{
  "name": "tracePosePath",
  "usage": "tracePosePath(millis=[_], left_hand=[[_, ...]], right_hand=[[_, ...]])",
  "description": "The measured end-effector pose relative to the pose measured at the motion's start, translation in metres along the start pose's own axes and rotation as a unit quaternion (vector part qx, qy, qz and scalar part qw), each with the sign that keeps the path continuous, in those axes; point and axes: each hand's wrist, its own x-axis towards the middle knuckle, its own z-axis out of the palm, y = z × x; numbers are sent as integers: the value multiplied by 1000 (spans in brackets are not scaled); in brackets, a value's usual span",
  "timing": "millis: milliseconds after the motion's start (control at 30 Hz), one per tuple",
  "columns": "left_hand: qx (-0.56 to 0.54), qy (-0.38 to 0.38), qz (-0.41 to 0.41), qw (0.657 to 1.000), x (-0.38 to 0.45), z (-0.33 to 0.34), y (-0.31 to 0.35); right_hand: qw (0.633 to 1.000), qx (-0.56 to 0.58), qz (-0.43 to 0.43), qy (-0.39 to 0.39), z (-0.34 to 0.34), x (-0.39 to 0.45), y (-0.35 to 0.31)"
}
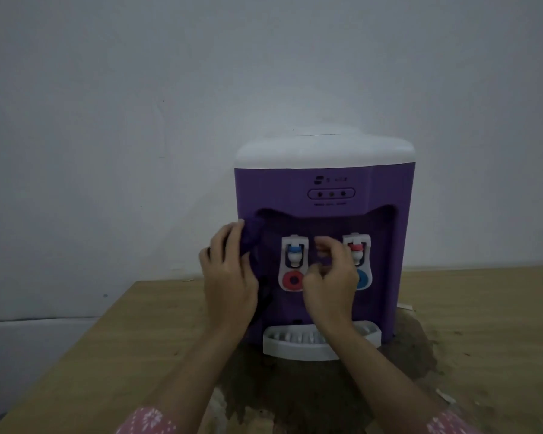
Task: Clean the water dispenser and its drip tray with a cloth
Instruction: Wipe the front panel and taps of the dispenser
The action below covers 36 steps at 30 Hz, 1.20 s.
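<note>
A purple water dispenser (323,183) with a white top stands on a wooden table. Its white drip tray (295,349) juts out at the bottom front. My left hand (229,277) grips a purple cloth (248,236) and holds it against the left edge of the tap recess. My right hand (329,286) is inside the recess between the two white taps, the left tap (293,261) and the right tap (359,255). Its fingers and thumb are curled round a small purple bit that looks like cloth. The right forearm hides part of the tray.
The table (107,355) runs left and right of the dispenser, with its left edge near a grey wall (107,120). A dark rough stain (295,396) spreads on the tabletop in front of and under the dispenser. A small white scrap (445,396) lies at the right.
</note>
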Motion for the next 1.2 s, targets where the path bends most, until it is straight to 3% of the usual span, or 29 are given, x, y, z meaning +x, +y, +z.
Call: tracePosePath(millis=[100,233,300,500,633,700,833,933,1000,1100,1200], left_hand=[[-85,24,-114,990,11,-4,-10],[-162,-113,-102,975,24,-1,-20],[-171,-156,-107,967,19,2,-26],[-100,-317,-68,941,-12,-14,-70],[-124,-207,-95,966,8,-20,-68],[-176,-212,-93,957,18,-13,-54],[-195,-294,-130,927,7,-10,-54],[-92,-425,-49,899,-8,-23,-74],[-74,-404,-55,910,-10,-28,-80],[-153,-266,-112,945,-1,-22,-65],[-185,-271,-118,937,-3,-9,-49]], right_hand=[[997,59,-39,-44,11,-6,-9],[970,74,33,-230,32,-6,-11],[955,85,66,-276,39,-7,-8],[946,68,98,-301,45,-18,2],[941,114,128,-292,41,-9,1],[940,113,131,-294,40,-6,2],[941,90,134,-296,39,-9,4],[939,78,135,-306,37,-12,8],[936,74,140,-315,34,-12,9],[934,75,156,-314,31,-12,11],[929,96,180,-310,29,-16,11]])
